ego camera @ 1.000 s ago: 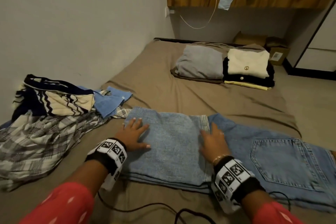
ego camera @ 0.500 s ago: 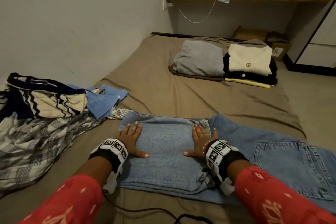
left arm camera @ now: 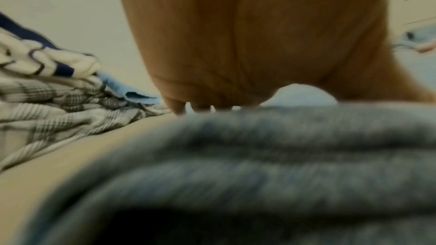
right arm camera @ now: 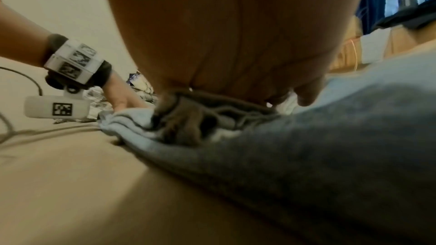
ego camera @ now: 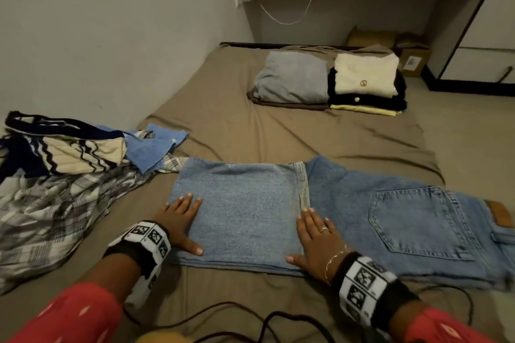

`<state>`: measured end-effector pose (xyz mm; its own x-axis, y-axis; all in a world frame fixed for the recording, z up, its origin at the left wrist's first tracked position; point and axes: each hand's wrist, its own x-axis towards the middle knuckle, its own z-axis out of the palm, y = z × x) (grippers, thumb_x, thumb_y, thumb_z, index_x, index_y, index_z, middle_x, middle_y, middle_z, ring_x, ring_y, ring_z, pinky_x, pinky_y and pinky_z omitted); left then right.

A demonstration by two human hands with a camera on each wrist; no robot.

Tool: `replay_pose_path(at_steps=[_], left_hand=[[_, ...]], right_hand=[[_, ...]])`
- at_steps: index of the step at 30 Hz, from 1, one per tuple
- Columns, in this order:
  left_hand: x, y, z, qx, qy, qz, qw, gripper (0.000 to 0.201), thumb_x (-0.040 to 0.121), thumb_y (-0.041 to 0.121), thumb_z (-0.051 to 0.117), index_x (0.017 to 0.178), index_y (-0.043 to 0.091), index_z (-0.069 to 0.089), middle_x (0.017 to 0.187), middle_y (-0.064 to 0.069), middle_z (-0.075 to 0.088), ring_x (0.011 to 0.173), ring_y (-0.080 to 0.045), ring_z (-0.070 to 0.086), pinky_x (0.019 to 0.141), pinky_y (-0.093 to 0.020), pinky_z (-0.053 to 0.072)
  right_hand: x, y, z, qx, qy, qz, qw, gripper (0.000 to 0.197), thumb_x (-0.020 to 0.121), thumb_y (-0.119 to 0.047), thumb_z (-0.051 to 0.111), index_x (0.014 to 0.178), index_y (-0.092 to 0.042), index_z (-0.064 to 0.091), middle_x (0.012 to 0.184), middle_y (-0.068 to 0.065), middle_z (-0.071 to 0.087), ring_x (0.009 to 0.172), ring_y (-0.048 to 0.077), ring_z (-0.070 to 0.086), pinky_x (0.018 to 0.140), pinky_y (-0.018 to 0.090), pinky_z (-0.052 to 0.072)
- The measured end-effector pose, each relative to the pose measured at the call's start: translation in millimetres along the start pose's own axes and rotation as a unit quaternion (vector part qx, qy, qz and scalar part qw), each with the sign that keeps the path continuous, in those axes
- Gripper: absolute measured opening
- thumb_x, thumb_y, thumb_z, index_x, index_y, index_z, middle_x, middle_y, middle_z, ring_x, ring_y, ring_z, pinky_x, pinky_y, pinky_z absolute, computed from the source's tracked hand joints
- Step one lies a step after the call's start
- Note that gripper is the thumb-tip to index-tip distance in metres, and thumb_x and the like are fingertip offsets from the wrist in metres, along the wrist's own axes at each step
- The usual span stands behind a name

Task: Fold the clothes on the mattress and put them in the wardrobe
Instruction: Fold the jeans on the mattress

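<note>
While the jeans lie across the near edge of the mattress, their legs folded over, the left hand rests flat on the fold's left end and the right hand lies flat by the hem, fingers straight on both. Unfolded clothes sit at the left edge, folded stacks toward the far right corner. From the left wrist, the palm lies over blurred denim. From the right wrist, fingers lie on denim.
</note>
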<state>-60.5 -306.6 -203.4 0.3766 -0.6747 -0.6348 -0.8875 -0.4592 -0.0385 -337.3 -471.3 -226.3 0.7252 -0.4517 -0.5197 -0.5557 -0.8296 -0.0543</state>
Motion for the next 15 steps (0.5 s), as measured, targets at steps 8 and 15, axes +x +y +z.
replay_pose_path(at_steps=[8, 15], left_hand=[[-13, 75, -23, 0.036, 0.076, -0.070, 0.994, 0.104, 0.078, 0.054, 0.065, 0.148, 0.008, 0.004, 0.157, -0.014, -0.001, 0.144, -0.029, 0.007, 0.116, -0.041, 0.017], [19, 215, -18, 0.026, 0.166, 0.140, 0.976, 0.073, 0.098, 0.042, 0.036, 0.148, 0.007, -0.003, 0.157, -0.012, -0.006, 0.145, -0.024, 0.001, 0.117, -0.033, 0.008]], right_hand=[[-53, 51, -24, 0.219, 0.001, -0.031, 0.975, 0.134, 0.051, -0.098, 0.010, 0.147, -0.004, 0.007, 0.156, 0.013, 0.000, 0.144, 0.026, 0.001, 0.115, 0.035, 0.006], [-135, 217, 5, 0.463, 0.239, 0.200, 0.830, 0.086, 0.073, -0.057, 0.065, 0.136, -0.003, 0.040, 0.140, 0.016, 0.041, 0.125, 0.030, 0.044, 0.105, 0.041, 0.034]])
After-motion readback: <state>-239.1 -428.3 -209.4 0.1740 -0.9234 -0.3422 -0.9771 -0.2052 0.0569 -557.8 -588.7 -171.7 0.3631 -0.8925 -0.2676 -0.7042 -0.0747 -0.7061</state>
